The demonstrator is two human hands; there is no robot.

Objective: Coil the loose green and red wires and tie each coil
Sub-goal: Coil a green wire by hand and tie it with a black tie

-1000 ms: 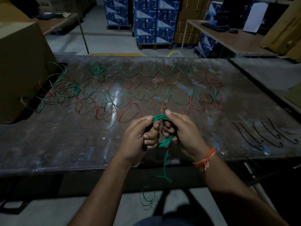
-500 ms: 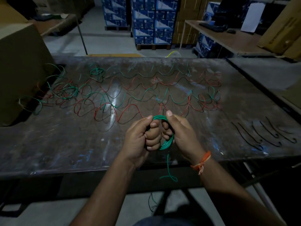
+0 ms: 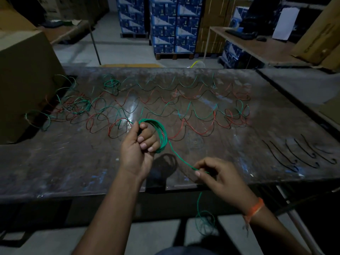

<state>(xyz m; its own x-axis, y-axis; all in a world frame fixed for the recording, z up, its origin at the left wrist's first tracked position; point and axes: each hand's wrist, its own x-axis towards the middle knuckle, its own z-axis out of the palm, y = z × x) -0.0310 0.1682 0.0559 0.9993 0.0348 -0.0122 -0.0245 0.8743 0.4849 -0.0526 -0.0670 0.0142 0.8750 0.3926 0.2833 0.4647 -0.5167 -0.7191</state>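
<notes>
My left hand (image 3: 137, 150): fingers curled through the round coil of thin green wire (image 3: 161, 135), gripping it above the worn dark metal table (image 3: 64, 162).
My right hand (image 3: 220, 177): pinching the coil's loose green tail (image 3: 181, 158), near my left hand.
Tail end: drops below my right hand, off the table edge.
Loose green and red wires (image 3: 165, 107): wavy, beyond both hands.
Black ties (image 3: 298, 153): right of my right hand.
</notes>
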